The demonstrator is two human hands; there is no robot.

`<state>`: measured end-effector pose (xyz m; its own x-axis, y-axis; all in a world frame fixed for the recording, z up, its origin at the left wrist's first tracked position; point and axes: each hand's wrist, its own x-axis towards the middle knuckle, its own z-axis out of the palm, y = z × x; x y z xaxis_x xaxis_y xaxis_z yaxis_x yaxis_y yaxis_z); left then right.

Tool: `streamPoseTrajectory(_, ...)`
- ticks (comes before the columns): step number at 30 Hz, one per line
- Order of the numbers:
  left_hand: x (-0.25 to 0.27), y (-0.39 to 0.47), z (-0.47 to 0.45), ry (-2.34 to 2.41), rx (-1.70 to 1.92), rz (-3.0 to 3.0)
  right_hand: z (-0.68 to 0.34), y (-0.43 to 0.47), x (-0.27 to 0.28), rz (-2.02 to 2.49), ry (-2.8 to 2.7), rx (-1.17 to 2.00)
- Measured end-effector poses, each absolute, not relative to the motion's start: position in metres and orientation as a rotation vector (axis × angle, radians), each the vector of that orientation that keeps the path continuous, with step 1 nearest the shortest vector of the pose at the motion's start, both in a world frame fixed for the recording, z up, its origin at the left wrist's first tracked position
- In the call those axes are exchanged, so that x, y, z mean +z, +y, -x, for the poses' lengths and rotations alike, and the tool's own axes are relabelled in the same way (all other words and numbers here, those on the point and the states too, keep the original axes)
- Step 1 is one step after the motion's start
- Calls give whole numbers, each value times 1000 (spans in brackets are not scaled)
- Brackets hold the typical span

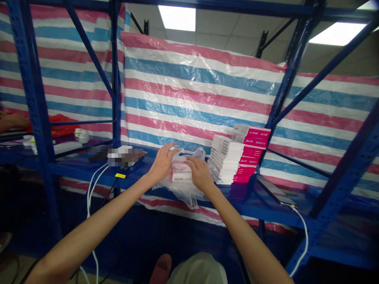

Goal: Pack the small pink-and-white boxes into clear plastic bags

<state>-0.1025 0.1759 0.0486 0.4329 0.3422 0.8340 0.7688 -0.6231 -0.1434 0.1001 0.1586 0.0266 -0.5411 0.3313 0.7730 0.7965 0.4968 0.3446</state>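
A thin white plastic bag (189,194) sits at the shelf's front edge, with pink-and-white boxes (181,172) showing through it. My left hand (162,162) is at the bag's left side, its fingers stretched out and apart near the top. On the other side, my right hand (201,173) has its fingers curled together over the bag's upper edge; the thumb is hidden. Just right of that hand stands a tall stack of white boxes (226,159) with bright pink ends (248,157).
The blue metal shelf (237,203) has upright posts at both sides. A phone (276,191) on a white cable lies at the right. White bottles (82,136), a power strip (67,147) and cables are on the left. Another person's hand (12,121) is at far left.
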Motion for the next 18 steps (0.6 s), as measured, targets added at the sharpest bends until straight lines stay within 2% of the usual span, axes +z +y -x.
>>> streamPoseTrajectory(3, 58, 172, 87, -795, -809, 2360, -85, 166, 33, 1090, -2209, -856)
streamPoseTrajectory(7, 67, 176, 84, -984, -379, 2360, -91, 179, 35, 1418, -2196, -693)
streamPoseTrajectory(14, 62, 163, 118, -1011, -186, 2399, -103, 146, 28, 1348, -2372, -579)
streamPoseTrajectory(18, 44, 159, 134, -1028, -159, 2516, -128, 137, 11, 1549, -2254, -402)
